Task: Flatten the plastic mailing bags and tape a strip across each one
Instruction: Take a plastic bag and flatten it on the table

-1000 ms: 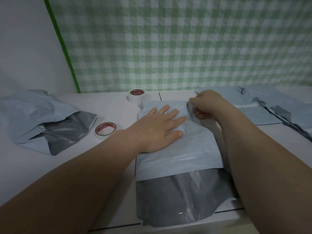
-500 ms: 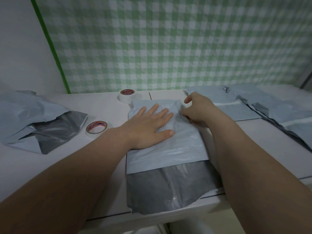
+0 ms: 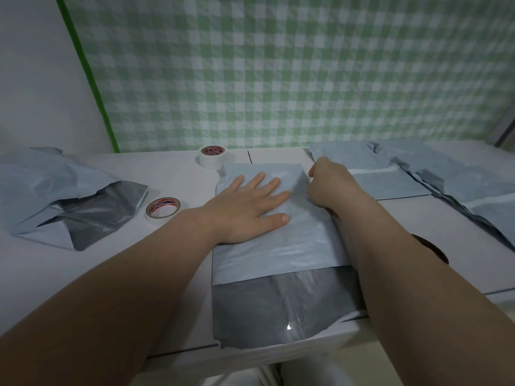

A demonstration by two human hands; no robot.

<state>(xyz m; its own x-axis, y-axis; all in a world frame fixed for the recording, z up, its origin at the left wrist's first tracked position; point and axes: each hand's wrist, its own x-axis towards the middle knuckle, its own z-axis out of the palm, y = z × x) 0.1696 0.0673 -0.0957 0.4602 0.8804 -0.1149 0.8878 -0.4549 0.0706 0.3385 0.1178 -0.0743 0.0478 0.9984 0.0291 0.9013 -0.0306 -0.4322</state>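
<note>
Head view: mailing bag (image 3: pixel 302 242) under flat left hand (image 3: pixel 250 208); right hand (image 3: pixel 331 188) curled at its edge, grip unclear.

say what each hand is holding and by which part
Left hand holds nothing, pressing flat on the mailing bag. Right hand appears to pinch that bag's right edge near the far corner.

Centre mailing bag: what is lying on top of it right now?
The left hand lies flat on the bag. The right hand curls at its right edge, and the forearm crosses that side. Whether that hand holds anything is hidden.
</note>
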